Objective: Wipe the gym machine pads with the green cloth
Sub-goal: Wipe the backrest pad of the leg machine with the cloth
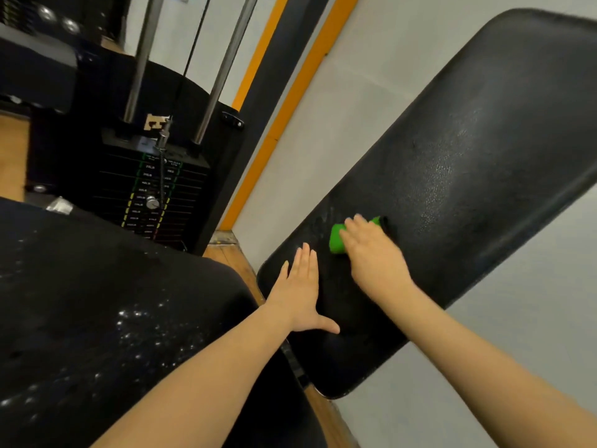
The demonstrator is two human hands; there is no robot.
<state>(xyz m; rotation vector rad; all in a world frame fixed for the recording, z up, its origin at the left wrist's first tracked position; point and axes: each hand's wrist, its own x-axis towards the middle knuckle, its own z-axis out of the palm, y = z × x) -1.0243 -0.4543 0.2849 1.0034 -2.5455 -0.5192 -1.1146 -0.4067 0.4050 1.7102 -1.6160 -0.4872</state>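
Single head view, tilted, looking down, close over hands (pixel 339 276)

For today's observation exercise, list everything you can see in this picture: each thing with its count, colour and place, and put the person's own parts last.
Back pad: one, black, tilted, right of centre, against the wall.
Seat pad: one, black with pale specks, lower left.
Green cloth: one, bright green, on the back pad under the right hand.
Weight stack: one, black with green, yellow and red marks, left of centre.
Selector pin: one, silver, in the weight stack.
Guide rods: two, silver, rising from the weight stack.
Cable: one, black, between the rods.
Wall: pale grey, with two orange stripes.
Floor: wooden, brown, far left.
Left hand: one, flat on the back pad's lower end.
Right hand: one, pressing the green cloth onto the back pad.
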